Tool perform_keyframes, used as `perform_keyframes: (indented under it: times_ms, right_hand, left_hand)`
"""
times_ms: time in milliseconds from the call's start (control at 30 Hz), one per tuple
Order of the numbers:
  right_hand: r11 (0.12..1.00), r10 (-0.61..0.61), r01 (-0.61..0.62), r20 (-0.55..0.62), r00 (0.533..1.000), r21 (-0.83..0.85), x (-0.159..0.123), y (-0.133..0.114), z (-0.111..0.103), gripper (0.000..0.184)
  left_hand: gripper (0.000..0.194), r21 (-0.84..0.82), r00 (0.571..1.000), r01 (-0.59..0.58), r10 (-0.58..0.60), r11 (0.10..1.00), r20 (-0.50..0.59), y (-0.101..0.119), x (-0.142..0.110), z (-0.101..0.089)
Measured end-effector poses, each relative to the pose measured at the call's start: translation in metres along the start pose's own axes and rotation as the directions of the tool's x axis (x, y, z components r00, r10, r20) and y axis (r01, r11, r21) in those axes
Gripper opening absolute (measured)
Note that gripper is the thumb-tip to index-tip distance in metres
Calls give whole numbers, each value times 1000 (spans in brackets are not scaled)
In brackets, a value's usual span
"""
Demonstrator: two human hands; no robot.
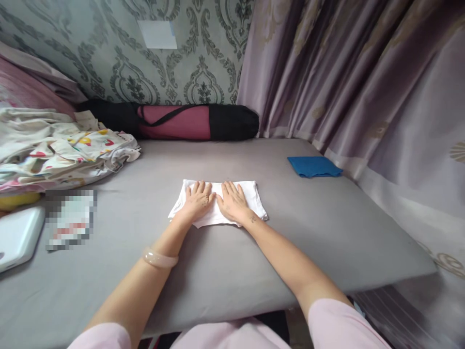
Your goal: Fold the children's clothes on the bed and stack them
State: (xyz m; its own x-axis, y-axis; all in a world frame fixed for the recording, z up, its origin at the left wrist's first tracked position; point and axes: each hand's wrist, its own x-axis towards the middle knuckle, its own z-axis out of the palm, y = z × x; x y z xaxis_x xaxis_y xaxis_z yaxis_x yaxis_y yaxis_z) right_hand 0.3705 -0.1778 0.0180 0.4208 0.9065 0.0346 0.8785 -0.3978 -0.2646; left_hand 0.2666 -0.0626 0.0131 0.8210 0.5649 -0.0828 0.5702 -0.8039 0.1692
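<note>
A white folded cloth (pixel 214 215), perhaps a garment, lies flat on the grey-covered surface (pixel 232 261) in the middle of the head view. My left hand (pixel 198 199) rests palm down on its left half, fingers stretched out. On the right half my right hand (pixel 233 199) is also spread flat, its thumb close to the left one. Both hands cover part of the cloth, so its exact kind cannot be made out. A pale bangle (pixel 160 258) circles my left forearm.
A folded blue cloth (pixel 314 166) lies at the right, near the curtain (pixel 327 72). Along the wall stretches a black and maroon long bag (pixel 178 122). Crumpled patterned fabric (pixel 61 150), a white device (pixel 22 237) and a blurred-out packet (pixel 72 220) are at the left.
</note>
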Motion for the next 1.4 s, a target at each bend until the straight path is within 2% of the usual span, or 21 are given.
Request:
perform_keyframes:
  times_ms: [100, 200, 433, 633, 700, 800, 933, 1167, 1267, 1400]
  right_hand:
    - [998, 60, -60, -1, 998, -11, -4, 14, -3, 64]
    - [996, 85, -85, -13, 996, -30, -9, 30, -6, 64]
    - [991, 124, -124, 8, 992, -56, -20, 59, -14, 66]
    - [983, 155, -146, 80, 985, -108, -27, 82, -23, 63]
    - [979, 165, -153, 85, 983, -136, -27, 80, -28, 63]
    - [967, 204, -196, 33, 978, -163, -22, 66, -35, 65]
    - [985, 93, -101, -60, 994, -137, -17, 51, -33, 65]
    - [988, 104, -102, 13, 994, -113, -16, 63, -8, 68]
    - [988, 108, -104, 33, 994, -113, -15, 64, -11, 69]
    - [984, 149, -135, 123, 981, -115, -10, 54, -26, 68]
  left_hand:
    - [63, 33, 995, -7, 11, 999, -104, -8, -6, 4]
    - [69, 53, 989, -25, 32, 998, -144, -14, -10, 6]
    - [70, 61, 990, 49, -40, 997, -132, -26, -22, 5]
    - [66, -32, 992, 32, -36, 999, -122, -53, -36, 7]
    - [63, -112, 990, 23, -38, 993, -134, -62, -36, 10]
    - [62, -195, 984, 21, -55, 981, -172, -72, -33, 13]
    - [61, -208, 976, -10, -36, 978, -215, -76, -34, 12]
    - [56, -175, 991, -25, 2, 984, -133, -73, -43, 8]
    - [55, -173, 987, -37, 10, 984, -158, -74, -43, 9]
    - [56, -174, 985, -56, 26, 983, -170, -77, -43, 9]
